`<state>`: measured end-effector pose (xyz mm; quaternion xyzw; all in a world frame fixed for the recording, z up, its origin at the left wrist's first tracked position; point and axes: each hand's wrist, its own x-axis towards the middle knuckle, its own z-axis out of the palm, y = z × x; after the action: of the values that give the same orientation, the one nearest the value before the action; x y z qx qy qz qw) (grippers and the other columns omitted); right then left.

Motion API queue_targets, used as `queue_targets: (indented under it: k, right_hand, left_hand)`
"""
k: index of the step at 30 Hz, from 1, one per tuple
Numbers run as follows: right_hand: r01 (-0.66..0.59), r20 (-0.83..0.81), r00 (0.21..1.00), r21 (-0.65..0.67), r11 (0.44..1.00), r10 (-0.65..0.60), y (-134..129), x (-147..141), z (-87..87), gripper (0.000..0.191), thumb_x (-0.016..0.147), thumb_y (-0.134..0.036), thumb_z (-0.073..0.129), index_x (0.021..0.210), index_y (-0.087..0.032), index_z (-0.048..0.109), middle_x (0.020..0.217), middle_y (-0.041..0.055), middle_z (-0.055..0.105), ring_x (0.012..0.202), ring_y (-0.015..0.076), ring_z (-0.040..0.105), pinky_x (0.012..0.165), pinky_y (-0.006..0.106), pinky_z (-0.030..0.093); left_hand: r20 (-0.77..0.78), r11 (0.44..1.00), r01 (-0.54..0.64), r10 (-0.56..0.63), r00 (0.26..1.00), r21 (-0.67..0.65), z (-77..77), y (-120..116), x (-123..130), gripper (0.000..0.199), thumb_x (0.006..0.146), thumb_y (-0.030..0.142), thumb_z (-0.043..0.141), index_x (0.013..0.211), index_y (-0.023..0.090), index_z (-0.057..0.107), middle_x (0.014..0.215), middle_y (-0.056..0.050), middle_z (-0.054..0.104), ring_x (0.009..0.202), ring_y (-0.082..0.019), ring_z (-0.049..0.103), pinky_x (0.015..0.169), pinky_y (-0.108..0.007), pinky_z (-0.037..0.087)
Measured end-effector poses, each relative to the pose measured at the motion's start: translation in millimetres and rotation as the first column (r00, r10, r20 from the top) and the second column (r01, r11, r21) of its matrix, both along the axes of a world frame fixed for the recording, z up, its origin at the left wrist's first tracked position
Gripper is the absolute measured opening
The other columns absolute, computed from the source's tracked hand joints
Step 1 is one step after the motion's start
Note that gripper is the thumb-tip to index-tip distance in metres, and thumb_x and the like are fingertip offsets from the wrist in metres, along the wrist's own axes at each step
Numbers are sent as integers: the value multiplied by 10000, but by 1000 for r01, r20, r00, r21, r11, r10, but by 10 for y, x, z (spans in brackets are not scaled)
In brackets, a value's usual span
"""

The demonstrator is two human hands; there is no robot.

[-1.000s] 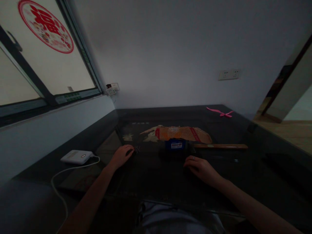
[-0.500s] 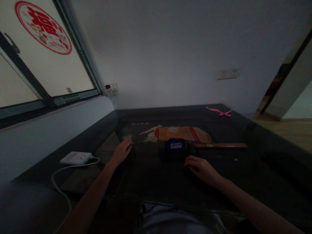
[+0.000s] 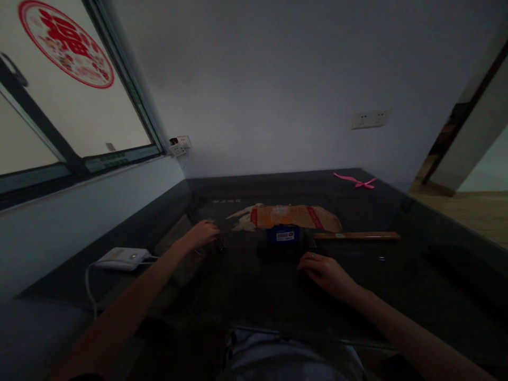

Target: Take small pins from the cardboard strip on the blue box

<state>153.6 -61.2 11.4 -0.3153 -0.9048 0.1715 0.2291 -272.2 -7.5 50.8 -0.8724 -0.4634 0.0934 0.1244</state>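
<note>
My left hand (image 3: 203, 234) is over the dark table, left of centre, with its fingers bent down at some small thin shiny things (image 3: 218, 246); what its fingertips hold, if anything, is too dark to tell. My right hand (image 3: 323, 269) rests on the tabletop with its fingers curled together, and nothing can be made out in it. Between the hands and a little farther back lies a dark object with a blue and white label (image 3: 284, 236). A flat brown wooden stick (image 3: 357, 236) extends to the right from beside it.
A white power bank (image 3: 124, 258) with a cable lies at the left of the table (image 3: 246, 296). A patterned tan and red shape (image 3: 296, 217) shows behind the labelled object. A pink ribbon (image 3: 359, 183) is near the back right edge. Wall and window stand behind.
My left hand has shifted slightly right and up, now over the small shiny things, and its forearm has swung lower across the cable. My right hand has hardly moved.
</note>
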Motion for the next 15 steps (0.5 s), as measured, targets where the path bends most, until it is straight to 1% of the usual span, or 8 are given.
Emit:
queue_targets:
  k: [5, 10, 15]
  right_hand:
    - [5, 0, 1000, 1, 1000, -5, -6, -10, 25, 275, 828, -99, 411, 913, -201, 651, 983, 50, 628, 859, 143, 604, 762, 251, 472]
    - [-2, 2, 1000, -4, 1000, 2, 2, -4, 15, 263, 830, -103, 420, 917, -201, 648, 982, 49, 625, 869, 144, 600, 773, 251, 467]
    - [-5, 1, 1000, -17, 1000, 5, 8, 2, 5, 273, 826, -92, 417, 921, -206, 646, 983, 45, 620, 865, 141, 599, 774, 250, 467]
  left_hand:
    - [-88, 997, 76, -73, 993, 27, -42, 67, -9, 120, 826, 182, 507, 842, 205, 624, 886, -48, 667, 871, -169, 589, 862, -316, 361]
    - [-67, 993, 106, -102, 993, 59, -97, 52, -76, 132, 840, 181, 489, 865, 204, 616, 884, -53, 656, 852, -173, 588, 833, -320, 373]
    - [-59, 989, 133, -129, 990, 65, -113, 17, -122, 128, 849, 200, 493, 896, 207, 612, 896, -55, 651, 867, -182, 586, 823, -325, 379]
